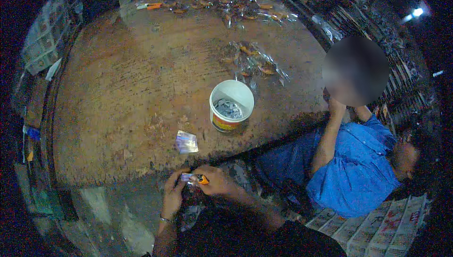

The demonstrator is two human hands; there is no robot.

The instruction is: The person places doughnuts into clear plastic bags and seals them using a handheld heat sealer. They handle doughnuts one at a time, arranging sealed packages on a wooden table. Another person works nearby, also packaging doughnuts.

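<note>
My left hand [174,188] is closed on a small shiny silvery piece [187,177] just off the near edge of the table. Beside it, my right hand [217,181] grips a small orange tool with a dark part [203,179], its end up against the shiny piece. The tool's exact kind is hidden by my fingers. On the table just beyond my hands lies a small stack of shiny silvery sheets [187,142]. Farther to the right stands a white bucket [211,108] holding many small grey-silver pieces [229,109].
Clear plastic packets with brownish contents [255,61] lie on the wooden table [127,82], with more packets [236,8] along its far edge. An orange-and-white item [150,6] sits at the far left. A person in a blue shirt [354,167] sits close on the right.
</note>
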